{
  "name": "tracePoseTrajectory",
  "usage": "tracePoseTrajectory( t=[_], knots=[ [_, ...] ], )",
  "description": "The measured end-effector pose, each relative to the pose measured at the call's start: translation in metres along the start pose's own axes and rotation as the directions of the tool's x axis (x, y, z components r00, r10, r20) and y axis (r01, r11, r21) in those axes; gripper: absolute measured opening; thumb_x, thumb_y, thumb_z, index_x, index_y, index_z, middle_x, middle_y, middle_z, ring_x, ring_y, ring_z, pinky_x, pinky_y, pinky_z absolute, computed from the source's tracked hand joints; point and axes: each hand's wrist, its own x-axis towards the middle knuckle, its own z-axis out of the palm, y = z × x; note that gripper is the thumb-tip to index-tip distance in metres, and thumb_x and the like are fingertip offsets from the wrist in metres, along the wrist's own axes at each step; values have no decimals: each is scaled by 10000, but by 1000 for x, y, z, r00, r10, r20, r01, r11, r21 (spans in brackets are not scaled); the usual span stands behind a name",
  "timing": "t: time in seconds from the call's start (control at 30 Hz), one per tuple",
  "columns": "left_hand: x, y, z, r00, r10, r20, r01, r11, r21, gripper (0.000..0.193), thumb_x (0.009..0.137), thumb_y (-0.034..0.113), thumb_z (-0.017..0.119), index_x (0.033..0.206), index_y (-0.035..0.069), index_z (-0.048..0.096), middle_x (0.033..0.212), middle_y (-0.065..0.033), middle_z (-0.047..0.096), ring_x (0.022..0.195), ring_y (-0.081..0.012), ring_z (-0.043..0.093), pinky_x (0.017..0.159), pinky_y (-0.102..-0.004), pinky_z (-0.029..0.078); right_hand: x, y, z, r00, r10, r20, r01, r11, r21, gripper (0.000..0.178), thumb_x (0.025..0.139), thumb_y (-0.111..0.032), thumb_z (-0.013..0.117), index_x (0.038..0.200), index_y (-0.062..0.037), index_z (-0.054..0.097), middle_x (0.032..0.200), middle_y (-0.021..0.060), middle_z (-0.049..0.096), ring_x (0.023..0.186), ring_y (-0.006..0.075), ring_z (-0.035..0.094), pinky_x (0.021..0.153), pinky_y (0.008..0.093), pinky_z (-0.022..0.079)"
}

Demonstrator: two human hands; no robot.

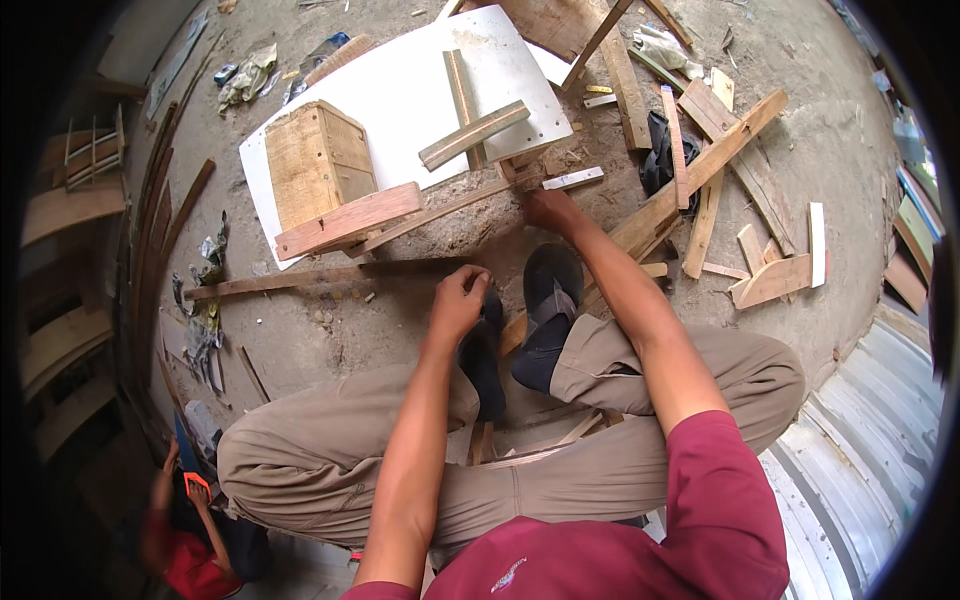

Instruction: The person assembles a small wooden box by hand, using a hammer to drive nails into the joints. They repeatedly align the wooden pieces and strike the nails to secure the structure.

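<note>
My left hand (460, 300) is closed, with thumb and fingers pinched together; anything between them is too small to make out. It is beside the right end of a long thin wood strip (270, 284) on the ground. Farther forward, my right hand (552, 213) is closed at the near edge of a white board (400, 100), by the end of a narrow wood strip (440, 215). Its fingertips are blurred, and what they hold is unclear. On the board are a wooden box (320, 160) and two crossed wood pieces (475, 137). A reddish plank (350, 222) lies against the box.
Long planks and offcuts (700, 180) are heaped at the right, beside a black plastic bag (658, 155). A small wood assembly (775, 280) stands farther right. Corrugated metal sheet (860, 440) covers the lower right. At lower left another person (200, 540) holds an orange-handled saw (192, 475).
</note>
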Motion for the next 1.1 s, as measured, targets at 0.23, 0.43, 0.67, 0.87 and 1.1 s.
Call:
tracePoseTrajectory(
  t=[0.23,0.43,0.67,0.87,1.1],
  knots=[
    [-4,24,-10,998,51,38,-49,997,-55,257,958,187,591,1068,-32,669,909,-107,717,859,-155,675,786,-305,522,-19,5,-28,998,36,-48,-35,999,16,158,771,-167,623,830,-31,679,897,224,681,871,407,660,725,480,525],
    [-11,11,-12,998,66,-8,-67,986,-151,255,946,187,604,1022,-46,675,861,-129,728,829,-170,699,767,-295,521,-3,3,-2,994,71,-85,-63,994,85,170,811,-162,594,890,-31,669,914,229,683,885,400,663,744,475,531],
    [-16,4,-23,999,43,-15,-45,987,-152,247,973,179,594,1065,-39,664,903,-87,709,868,-135,673,773,-273,534,19,-6,22,995,61,-82,-68,994,-86,251,874,-158,480,984,-22,660,961,245,688,900,425,670,791,519,537],
    [-12,-6,-20,1000,15,-16,-18,986,-164,253,973,181,593,1067,-44,661,907,-93,710,862,-137,670,774,-279,536,20,-12,12,1000,18,11,-16,993,-121,252,828,-185,527,962,-24,669,955,220,698,896,396,680,796,505,545],
    [-12,5,-22,999,41,-7,-42,985,-169,287,971,218,601,1067,-46,664,908,-97,711,826,-133,659,743,-279,521,-8,-24,-20,999,-43,2,43,995,86,288,757,-245,653,891,10,663,865,237,686,835,399,664,744,462,532]
  ],
)
